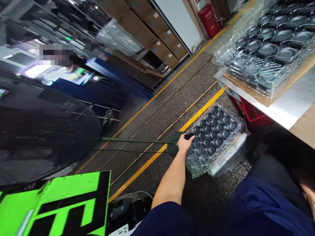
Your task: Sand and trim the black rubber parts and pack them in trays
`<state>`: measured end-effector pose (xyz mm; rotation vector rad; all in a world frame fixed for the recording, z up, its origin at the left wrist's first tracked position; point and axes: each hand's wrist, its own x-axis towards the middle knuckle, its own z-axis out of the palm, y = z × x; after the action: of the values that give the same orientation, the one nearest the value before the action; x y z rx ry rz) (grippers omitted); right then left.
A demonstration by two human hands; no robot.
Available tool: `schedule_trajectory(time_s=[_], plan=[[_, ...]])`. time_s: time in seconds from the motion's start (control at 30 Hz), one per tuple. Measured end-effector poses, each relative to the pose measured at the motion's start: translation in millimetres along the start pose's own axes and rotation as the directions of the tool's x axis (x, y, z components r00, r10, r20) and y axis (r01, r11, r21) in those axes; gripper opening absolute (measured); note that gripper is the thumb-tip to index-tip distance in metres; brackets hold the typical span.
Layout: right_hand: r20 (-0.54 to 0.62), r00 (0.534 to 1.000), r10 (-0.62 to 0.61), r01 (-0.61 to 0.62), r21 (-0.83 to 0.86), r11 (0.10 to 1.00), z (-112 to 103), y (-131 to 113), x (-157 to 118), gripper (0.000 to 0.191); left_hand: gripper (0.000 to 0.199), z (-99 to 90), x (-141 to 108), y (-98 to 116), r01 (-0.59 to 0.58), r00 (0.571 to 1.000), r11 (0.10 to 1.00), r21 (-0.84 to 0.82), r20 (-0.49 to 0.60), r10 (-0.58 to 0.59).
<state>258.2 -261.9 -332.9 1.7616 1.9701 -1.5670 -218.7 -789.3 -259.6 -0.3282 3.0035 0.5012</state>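
My left hand (185, 143) reaches out to a clear plastic tray (200, 155) set low by the floor. Its fingers are closed on a black round part (189, 135) at the tray's left edge. Rows of similar black round parts (213, 134) fill much of that tray, while the pockets nearest me hold none. Part of my right hand or forearm (308, 191) shows dark and blurred at the right edge, by my leg; its fingers cannot be made out.
Stacked clear trays (268, 78) of black parts stand on a metal table (280, 113) at upper right. A fan (49, 134) on a green pole is left, above a green and black panel (71, 196). Behind are cartons (137, 28) and a person at a bright bench.
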Motion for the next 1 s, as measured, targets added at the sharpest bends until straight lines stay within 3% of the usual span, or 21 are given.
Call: schedule_trajectory(time_s=[0.17,0.4,0.73,0.9,1.0], plan=[[0.007,0.999,0.038,-0.038,-0.032,0.999,1,5,6,0.043,0.074,4.2,-17,-13,-0.089,0.995,0.996,0.004,0.04,0.089],[0.035,0.999,0.021,-0.025,0.098,0.995,5,22,16,0.048,0.076,7.0,-45,-13,-0.164,0.985,0.986,0.003,0.052,0.164],[0.027,0.999,0.026,-0.03,0.172,0.985,7,23,13,0.046,0.085,27.3,-117,-19,-0.267,0.962,0.964,0.013,0.065,0.266],[0.052,0.999,-0.014,0.005,0.168,0.986,8,21,14,0.045,0.119,34.5,-155,-18,-0.195,0.978,0.973,0.122,0.099,0.184],[0.042,0.999,-0.021,0.014,0.159,0.987,7,24,14,0.047,0.121,39.9,-188,-15,-0.197,0.979,0.97,0.142,0.089,0.186]])
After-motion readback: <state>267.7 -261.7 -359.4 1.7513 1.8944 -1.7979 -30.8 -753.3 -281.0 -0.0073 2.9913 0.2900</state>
